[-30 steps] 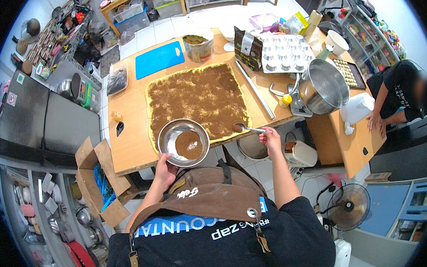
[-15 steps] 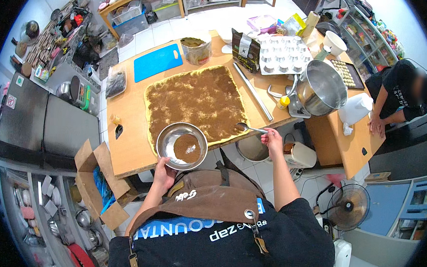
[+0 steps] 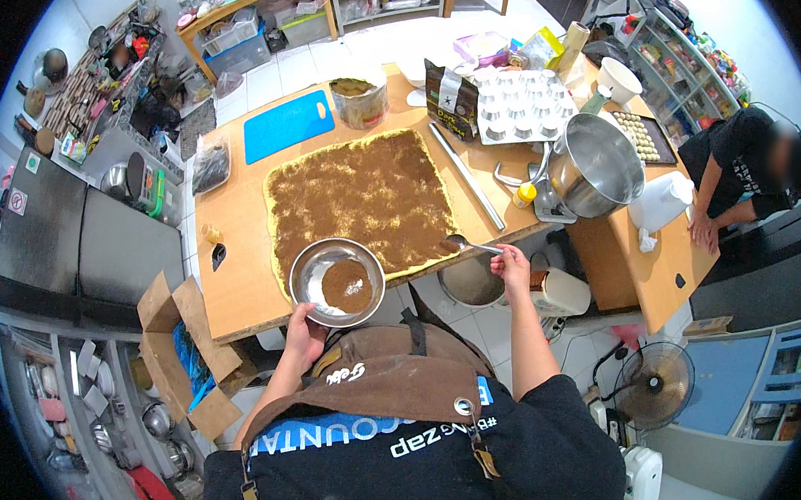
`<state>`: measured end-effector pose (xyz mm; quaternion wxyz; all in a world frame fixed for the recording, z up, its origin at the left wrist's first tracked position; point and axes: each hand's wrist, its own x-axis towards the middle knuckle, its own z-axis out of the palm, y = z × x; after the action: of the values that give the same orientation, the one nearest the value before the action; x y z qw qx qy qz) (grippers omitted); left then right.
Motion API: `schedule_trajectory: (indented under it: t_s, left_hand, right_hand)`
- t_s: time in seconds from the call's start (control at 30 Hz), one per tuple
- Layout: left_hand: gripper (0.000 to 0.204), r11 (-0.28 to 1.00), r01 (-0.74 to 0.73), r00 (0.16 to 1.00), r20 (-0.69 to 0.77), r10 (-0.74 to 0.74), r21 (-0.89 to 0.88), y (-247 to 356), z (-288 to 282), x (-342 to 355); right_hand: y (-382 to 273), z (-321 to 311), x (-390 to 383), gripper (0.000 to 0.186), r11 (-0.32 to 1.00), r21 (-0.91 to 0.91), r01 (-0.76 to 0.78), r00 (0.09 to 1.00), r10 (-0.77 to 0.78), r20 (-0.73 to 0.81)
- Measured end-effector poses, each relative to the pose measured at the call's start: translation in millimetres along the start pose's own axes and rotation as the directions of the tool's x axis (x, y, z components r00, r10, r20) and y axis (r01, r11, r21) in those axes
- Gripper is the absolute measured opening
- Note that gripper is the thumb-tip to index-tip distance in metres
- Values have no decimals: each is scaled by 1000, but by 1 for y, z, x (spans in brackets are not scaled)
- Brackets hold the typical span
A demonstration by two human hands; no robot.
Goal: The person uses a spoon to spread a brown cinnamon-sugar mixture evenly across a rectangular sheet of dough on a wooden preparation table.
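Left grip [image 3: 304, 338] holding steel bowl [image 3: 304, 277], right grip [image 3: 511, 265] pinching spoon [image 3: 481, 247], we are apparently dusting dough sheet [image 3: 271, 226], patchy coverage calling for more brown powder [image 3: 344, 283].

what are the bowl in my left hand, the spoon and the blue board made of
Bowl: polished metal, perhaps stainless steel, by its bright reflections. Spoon: also shiny metal, judging by its silvery handle. Blue board: probably matte plastic, from its even, solid colour.

Steel bowl [image 3: 306, 278] and spoon [image 3: 483, 248] adjoin brown-dusted dough [image 3: 360, 194]
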<state>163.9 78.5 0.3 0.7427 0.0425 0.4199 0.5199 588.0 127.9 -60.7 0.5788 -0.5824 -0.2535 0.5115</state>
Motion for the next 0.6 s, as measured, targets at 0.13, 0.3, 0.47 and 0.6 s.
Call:
schedule_trajectory:
  t_s: [0.13,0.3,0.47,0.6]
  left_hand:
    - [39,1000,21,1000,-2,-21,-22,1,-7,0]
    - [38,1000,6,1000,-21,-6,-12,0,-9,1]
    - [36,1000,2,1000,-30,-2,-9,-1,-13,3]
    - [34,1000,20,1000,-23,-20,9,0,-16,4]
  right_hand:
    - [-2,1,1,21,999,43,28,1000,-27,-7]
    - [-5,1,7,21,998,39,45,998,-43,-53]
    - [-11,11,21,21,997,-35,64,997,-66,-40]
    - [-14,18,30,21,993,-70,93,994,-97,-51]
